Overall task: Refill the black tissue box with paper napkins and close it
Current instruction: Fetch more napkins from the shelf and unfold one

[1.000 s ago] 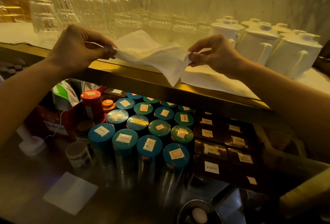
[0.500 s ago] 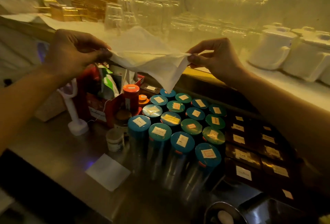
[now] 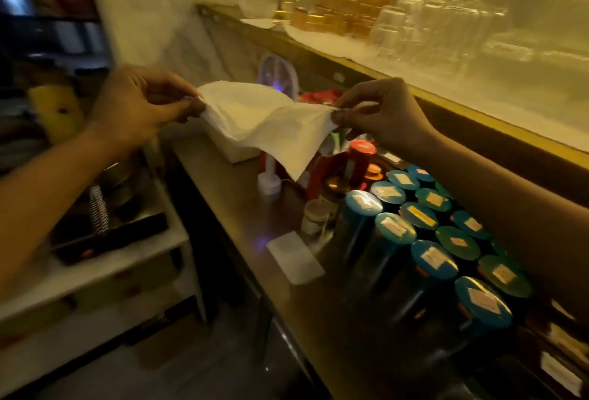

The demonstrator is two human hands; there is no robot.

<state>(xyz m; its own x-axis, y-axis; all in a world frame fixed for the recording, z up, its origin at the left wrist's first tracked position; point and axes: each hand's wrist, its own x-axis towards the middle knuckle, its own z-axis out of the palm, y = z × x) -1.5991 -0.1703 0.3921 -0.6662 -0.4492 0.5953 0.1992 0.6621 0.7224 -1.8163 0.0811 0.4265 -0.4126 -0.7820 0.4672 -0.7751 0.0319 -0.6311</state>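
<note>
A white paper napkin (image 3: 267, 125) hangs spread in the air between my two hands, above the metal counter (image 3: 242, 208). My left hand (image 3: 140, 106) pinches its left corner and my right hand (image 3: 382, 112) pinches its right corner. One loose corner droops down toward a red tin. On a low white shelf at the left lies a dark flat box-like thing (image 3: 111, 237) with a metal spring (image 3: 98, 208) over it; it is too blurred to name. A pale stack (image 3: 236, 151) sits behind the napkin on the counter.
Several teal-lidded tins (image 3: 430, 234) crowd the counter at the right, with a red tin (image 3: 361, 157) and a small jar (image 3: 315, 218) beside them. A flat white square (image 3: 294, 256) lies on the counter. A small fan (image 3: 277, 81) stands behind. Glasses (image 3: 439, 26) line the upper ledge.
My view has swung left: the counter's left end, the white shelf and the floor have come into sight. Both hands still hold the napkin spread, now lower and over the counter's left part.
</note>
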